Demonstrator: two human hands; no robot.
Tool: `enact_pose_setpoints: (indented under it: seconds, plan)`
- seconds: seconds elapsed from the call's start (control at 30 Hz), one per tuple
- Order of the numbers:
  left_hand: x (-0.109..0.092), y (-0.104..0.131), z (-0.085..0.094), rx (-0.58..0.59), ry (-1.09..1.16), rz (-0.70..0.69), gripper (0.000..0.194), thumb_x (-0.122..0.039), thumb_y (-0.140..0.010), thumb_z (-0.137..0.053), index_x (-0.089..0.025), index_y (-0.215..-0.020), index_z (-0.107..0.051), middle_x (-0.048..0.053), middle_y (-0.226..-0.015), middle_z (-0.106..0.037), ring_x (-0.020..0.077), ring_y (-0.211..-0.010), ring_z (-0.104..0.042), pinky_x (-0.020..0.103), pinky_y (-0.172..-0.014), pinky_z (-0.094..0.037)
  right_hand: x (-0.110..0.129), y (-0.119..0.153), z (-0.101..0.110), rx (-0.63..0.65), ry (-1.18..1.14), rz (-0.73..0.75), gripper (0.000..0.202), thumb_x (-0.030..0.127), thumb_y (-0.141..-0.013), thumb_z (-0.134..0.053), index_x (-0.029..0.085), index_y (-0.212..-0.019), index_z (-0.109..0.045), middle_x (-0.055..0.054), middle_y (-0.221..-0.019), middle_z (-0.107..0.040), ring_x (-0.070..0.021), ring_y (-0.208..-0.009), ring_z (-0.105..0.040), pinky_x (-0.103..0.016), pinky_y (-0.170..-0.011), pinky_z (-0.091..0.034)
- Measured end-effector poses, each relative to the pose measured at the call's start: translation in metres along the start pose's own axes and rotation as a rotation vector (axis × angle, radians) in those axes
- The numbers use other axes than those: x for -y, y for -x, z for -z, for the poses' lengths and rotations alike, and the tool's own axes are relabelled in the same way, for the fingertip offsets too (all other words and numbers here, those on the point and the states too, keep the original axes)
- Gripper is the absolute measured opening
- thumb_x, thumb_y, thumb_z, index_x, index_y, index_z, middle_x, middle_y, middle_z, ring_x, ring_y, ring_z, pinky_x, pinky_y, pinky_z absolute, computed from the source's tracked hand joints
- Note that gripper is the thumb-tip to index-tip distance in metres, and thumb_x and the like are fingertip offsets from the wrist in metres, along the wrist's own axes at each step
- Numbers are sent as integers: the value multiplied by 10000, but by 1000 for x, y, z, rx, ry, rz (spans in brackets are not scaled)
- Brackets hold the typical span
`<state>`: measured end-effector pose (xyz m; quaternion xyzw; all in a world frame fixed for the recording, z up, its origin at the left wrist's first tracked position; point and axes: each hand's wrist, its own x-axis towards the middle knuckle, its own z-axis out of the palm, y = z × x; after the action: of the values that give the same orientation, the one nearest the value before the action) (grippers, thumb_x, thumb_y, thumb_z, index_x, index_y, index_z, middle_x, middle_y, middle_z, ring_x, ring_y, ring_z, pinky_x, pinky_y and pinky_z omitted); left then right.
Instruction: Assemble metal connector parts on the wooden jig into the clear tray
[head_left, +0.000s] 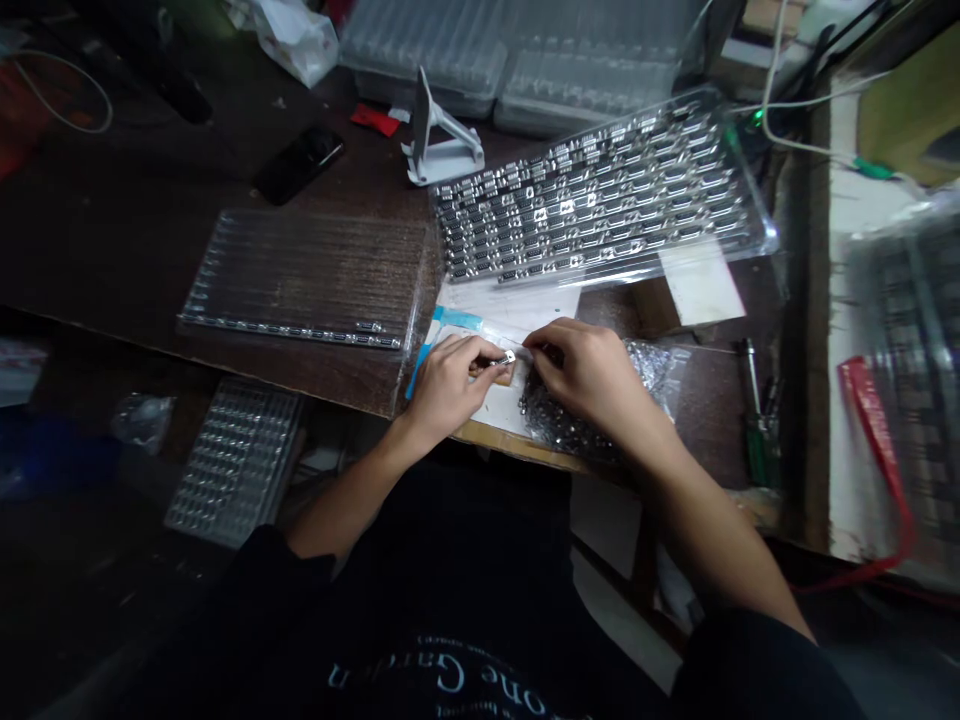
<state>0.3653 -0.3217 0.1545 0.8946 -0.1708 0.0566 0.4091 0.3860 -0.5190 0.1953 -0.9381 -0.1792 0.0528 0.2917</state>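
Note:
Between thumb and fingers, my left hand [455, 385] pinches a small metal connector [504, 360] above the white work surface. My right hand [581, 365] is just right of it, fingertips pressed together; anything between them is too small to make out. Under and beside my right hand lies a clear bag of small metal parts [559, 420]. Behind the hands, a clear tray [757, 235] holds rows of metal connectors. A second clear ribbed tray [300, 265] on the left has a row of connectors along its near edge.
A black phone [300, 165] and a white stand [446, 150] are at the back. Stacked clear trays [427, 50] stand behind them. A green-handled screwdriver [756, 430] is at the right, near a red strap [874, 430]. Another filled tray [232, 460] sits lower left.

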Motion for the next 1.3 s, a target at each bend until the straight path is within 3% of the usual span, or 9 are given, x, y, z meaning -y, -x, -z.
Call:
enact_pose_setpoints:
  seconds: [0.17,0.33,0.47,0.6,0.77,0.83,0.93,1.1,1.3]
  plan:
    - [-1,3,2,8,-7,21,101,-172,-897,-694,-207,-982,-654,34,-956,-728,198,-907,-651,333,-826,-519,7,-1,-5,32,123,-57,260,156,-937,-505,150,-987,-760,-130,-995,-746,-233,-824,-688,-330,-736,-462]
    - [-3,5,4,-9,44,16,294,-144,-917,-665,-205,-1197,-599,51,-1032,-725,190,-973,-674,323,-865,-530,11,-3,-16,74,10,33,297,119,-927,-483,149,-1060,-747,-128,-1029,-746,-235,-886,-699,-322,-770,-479]
    - [-8,3,14,-150,1,-48,157,-222,-1007,-536,-208,-1118,-646,47,-1032,-735,176,-950,-669,312,-865,-527,6,-5,-19,-9,-41,31,284,126,-914,-491,138,-1050,-741,-125,-1021,-750,-239,-877,-694,-331,-778,-486]
    - [-1,0,40,-258,-92,-17,232,-296,-1031,-488,-210,-1162,-659,55,-1111,-730,182,-985,-659,316,-891,-515,8,-4,-19,-16,-44,56,243,144,-927,-508,142,-1039,-724,-112,-1020,-735,-219,-866,-679,-319,-779,-485]
    - [33,-2,84,-215,-251,52,193,-275,-962,-592,-214,-1092,-721,32,-1060,-752,183,-893,-657,316,-869,-505,18,-1,-24,122,134,225,214,133,-985,-483,124,-1061,-683,-120,-1027,-690,-217,-894,-641,-311,-761,-463]
    - [44,-4,101,-210,-288,70,162,-266,-929,-629,-213,-1032,-744,21,-996,-762,181,-864,-662,310,-856,-502,19,0,-26,148,256,264,193,124,-991,-488,108,-1050,-671,-134,-1011,-677,-236,-891,-621,-328,-745,-450]
    - [54,-9,118,-148,-293,81,147,-263,-895,-659,-213,-988,-761,17,-941,-767,187,-857,-675,315,-850,-503,19,0,-26,143,260,283,176,152,-1008,-498,114,-1076,-655,-124,-1017,-667,-232,-893,-613,-323,-735,-446]
    - [57,-16,123,62,-360,104,123,-273,-889,-658,-235,-936,-765,14,-939,-772,217,-897,-671,375,-895,-474,22,2,-26,103,296,358,206,142,-1019,-474,110,-1134,-642,-121,-1029,-667,-230,-891,-604,-330,-737,-456]
    - [59,-18,126,94,-421,61,96,-265,-897,-654,-236,-895,-746,19,-1077,-752,235,-1063,-633,415,-1008,-414,26,4,-26,139,412,413,225,72,-985,-482,83,-1152,-633,-136,-1046,-657,-241,-904,-587,-343,-763,-460]
